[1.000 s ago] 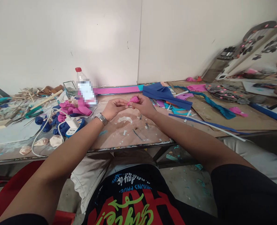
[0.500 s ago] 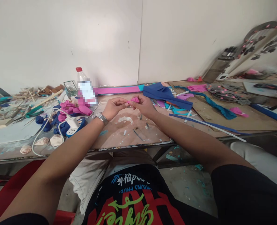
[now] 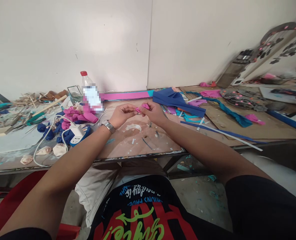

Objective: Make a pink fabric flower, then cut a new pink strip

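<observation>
Above the worktable (image 3: 127, 143), both my hands meet at a small pink crepe-paper flower (image 3: 145, 106). My left hand (image 3: 122, 113), with a metal watch on its wrist, pinches the flower's narrow tail between thumb and fingers. At the rolled, gathered end, my right hand (image 3: 153, 111) is closed on the flower; its fingers partly hide it. Pink rolled paper pieces (image 3: 75, 116) lie to the left of my hands, beside dark blue ones (image 3: 47, 131). Cream paper flowers (image 3: 44, 150) rest near the table's front edge.
A red-capped bottle (image 3: 86, 78) and a phone with a blurred screen (image 3: 92, 96) stand at the back. A power strip (image 3: 78, 135) with a white cable is by my left forearm. Blue paper (image 3: 173, 100), paper strips and cardboard (image 3: 228, 123) lie to the right.
The pink flower has turned slightly between my fingers, showing more of its gathered end. Both hands stay in nearly the same place.
</observation>
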`<state>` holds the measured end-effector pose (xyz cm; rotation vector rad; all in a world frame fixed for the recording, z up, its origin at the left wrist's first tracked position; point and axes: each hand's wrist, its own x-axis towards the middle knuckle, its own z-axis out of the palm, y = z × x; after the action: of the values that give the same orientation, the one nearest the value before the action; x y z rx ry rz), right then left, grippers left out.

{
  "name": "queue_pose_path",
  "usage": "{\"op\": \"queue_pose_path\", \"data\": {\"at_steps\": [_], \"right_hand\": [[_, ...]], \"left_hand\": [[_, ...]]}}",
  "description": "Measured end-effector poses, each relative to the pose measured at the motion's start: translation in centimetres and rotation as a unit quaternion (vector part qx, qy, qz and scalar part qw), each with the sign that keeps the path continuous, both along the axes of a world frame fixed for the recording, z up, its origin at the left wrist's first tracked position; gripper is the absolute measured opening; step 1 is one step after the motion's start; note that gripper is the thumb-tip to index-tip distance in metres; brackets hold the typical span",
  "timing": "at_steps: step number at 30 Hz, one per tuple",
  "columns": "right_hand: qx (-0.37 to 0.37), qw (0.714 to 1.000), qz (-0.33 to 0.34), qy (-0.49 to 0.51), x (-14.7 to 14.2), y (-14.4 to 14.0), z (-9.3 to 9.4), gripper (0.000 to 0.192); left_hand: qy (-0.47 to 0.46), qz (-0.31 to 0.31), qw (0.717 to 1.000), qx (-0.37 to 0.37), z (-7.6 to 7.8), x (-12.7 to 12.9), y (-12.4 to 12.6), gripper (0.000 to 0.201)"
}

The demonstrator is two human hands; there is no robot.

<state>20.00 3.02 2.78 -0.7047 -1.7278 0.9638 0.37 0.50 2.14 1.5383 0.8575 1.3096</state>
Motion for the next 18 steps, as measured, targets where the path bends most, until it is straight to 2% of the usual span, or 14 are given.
{"op": "queue_pose_path", "data": {"at_steps": [6,18], "right_hand": [[0.008,1.000,-0.014,-0.016,0.01,-0.14,0.14,0.049],[0.028,0.997,-0.036,-0.056,0.15,-0.74,0.65,0.051]], "left_hand": [[-0.029,0.010,0.999,0.011,0.04,-0.03,0.05,0.033],[-0.001,0.030,0.999,0.035,0.08,0.13,-0.06,0.031]]}}
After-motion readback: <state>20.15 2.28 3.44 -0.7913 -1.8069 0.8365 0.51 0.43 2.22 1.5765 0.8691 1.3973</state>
